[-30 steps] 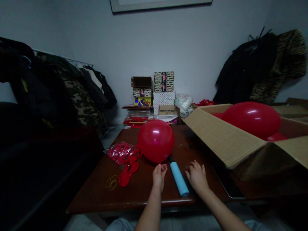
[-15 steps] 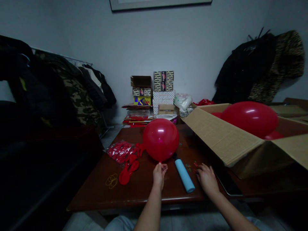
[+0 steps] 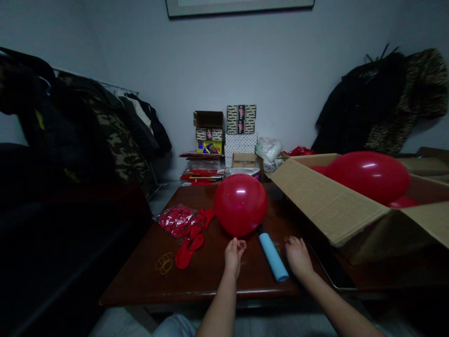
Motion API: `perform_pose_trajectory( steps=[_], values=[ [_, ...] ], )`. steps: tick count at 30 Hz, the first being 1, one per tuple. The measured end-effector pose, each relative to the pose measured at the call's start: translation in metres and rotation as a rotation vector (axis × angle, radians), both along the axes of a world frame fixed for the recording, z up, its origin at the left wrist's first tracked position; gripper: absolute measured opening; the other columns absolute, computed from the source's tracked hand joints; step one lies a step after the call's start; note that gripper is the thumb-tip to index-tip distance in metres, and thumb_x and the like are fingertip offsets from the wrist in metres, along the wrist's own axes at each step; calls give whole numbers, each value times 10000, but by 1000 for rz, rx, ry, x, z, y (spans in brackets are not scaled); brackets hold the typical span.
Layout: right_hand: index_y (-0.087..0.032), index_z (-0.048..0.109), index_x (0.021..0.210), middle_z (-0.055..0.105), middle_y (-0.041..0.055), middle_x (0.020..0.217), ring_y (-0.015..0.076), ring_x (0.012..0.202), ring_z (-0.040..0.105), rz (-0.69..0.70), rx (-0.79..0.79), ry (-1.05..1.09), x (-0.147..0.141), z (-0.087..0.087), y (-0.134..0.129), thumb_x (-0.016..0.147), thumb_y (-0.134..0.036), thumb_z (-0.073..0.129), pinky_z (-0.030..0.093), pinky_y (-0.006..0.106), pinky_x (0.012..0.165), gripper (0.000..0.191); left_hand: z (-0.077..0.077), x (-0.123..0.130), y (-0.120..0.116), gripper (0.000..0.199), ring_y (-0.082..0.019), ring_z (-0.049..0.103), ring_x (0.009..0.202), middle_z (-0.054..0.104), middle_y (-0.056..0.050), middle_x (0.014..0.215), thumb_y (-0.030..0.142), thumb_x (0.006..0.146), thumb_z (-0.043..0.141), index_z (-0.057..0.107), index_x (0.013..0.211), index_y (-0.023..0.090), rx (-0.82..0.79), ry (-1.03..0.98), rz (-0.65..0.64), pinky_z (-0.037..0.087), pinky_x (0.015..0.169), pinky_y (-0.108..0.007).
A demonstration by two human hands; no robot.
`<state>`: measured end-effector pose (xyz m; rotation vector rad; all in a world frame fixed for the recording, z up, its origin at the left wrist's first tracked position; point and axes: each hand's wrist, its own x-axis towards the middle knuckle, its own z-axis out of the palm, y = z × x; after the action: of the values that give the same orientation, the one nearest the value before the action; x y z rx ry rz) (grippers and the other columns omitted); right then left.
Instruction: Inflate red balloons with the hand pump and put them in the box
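My left hand [image 3: 234, 257] pinches the knotted or gathered neck of a round, inflated red balloon [image 3: 240, 205], which rests on the dark wooden table [image 3: 217, 281]. A light-blue cylindrical hand pump [image 3: 273, 257] lies between my hands, its dark nozzle end near the balloon. My right hand [image 3: 298, 256] rests with curled fingers beside the pump, next to tiny coloured bits on the table. Whether it holds any of them is hidden. Left of the balloon lie a plastic bag of red balloons [image 3: 176, 221], loose red deflated balloons [image 3: 189, 250] and yellow rubber bands [image 3: 164, 263].
An open cardboard box [image 3: 329, 201] at the right holds a large red balloon [image 3: 368, 177] and others. A tablet [image 3: 331, 269] lies partly beneath it. Stacked boxes and papers [image 3: 240, 135] stand behind the table. Hanging clothes [image 3: 105, 126] fill the left.
The balloon and pump have shifted right in view, more than the background. My right hand has moved right and its spread fingers have drawn together. My left hand stays on the balloon's neck.
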<state>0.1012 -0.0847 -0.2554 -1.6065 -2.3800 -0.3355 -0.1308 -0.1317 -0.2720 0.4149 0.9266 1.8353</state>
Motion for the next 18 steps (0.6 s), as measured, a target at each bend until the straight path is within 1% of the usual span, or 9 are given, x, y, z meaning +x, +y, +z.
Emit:
perform_pose_trajectory(
  steps=[4,8,11,12,14,16,17,18],
  values=[
    [-130,622,922,589,86,1123,212,1172,442,13,20,-21,-5,-3,3,827,-124,476,238,446,1033,174,2,0,1,399,-145,598,646,645,-59,660,501,605,705,523,583,146,2,-21,-4,482,707,-324],
    [-109,633,951,581,138,1126,232,1190,431,35,46,16,-7,-2,2,831,-58,350,198,405,1064,312,4,-1,-1,392,-147,601,661,646,-63,673,498,611,702,523,594,150,-11,-41,2,480,714,-319],
    [-120,621,971,570,132,1133,236,1200,417,47,53,61,-5,-2,3,858,-95,349,209,417,1065,296,5,0,-3,387,-150,603,664,651,-66,683,502,618,695,536,609,149,-17,-37,-4,478,714,-321],
    [-125,612,979,567,124,1134,234,1189,426,47,52,79,-3,-2,3,869,-126,377,236,430,1054,260,6,0,-3,389,-149,602,662,652,-67,683,504,617,695,538,610,149,-16,-35,-4,477,715,-321],
    [-146,580,1027,554,94,1149,221,1135,468,46,46,119,1,-2,3,875,-233,462,326,453,995,211,7,1,-4,399,-149,600,661,652,-65,679,511,608,699,531,601,149,-13,-34,1,475,719,-321],
    [-176,540,1081,540,59,1160,198,1055,514,54,38,166,4,0,1,853,-352,525,410,451,909,289,7,1,-5,414,-150,599,662,649,-62,672,519,599,701,514,582,151,-13,-33,3,472,727,-325],
    [-183,537,1077,543,49,1146,187,1022,528,65,33,191,3,3,0,847,-376,532,432,438,880,301,7,1,-5,420,-151,598,665,648,-61,669,524,598,699,508,575,151,-13,-28,-1,470,730,-327],
    [-176,551,1042,555,50,1113,181,1005,533,81,29,218,2,6,-1,854,-363,520,438,420,871,267,8,2,-5,423,-152,598,667,647,-61,669,528,600,695,506,574,151,-14,-19,-7,468,732,-328]
  ],
)
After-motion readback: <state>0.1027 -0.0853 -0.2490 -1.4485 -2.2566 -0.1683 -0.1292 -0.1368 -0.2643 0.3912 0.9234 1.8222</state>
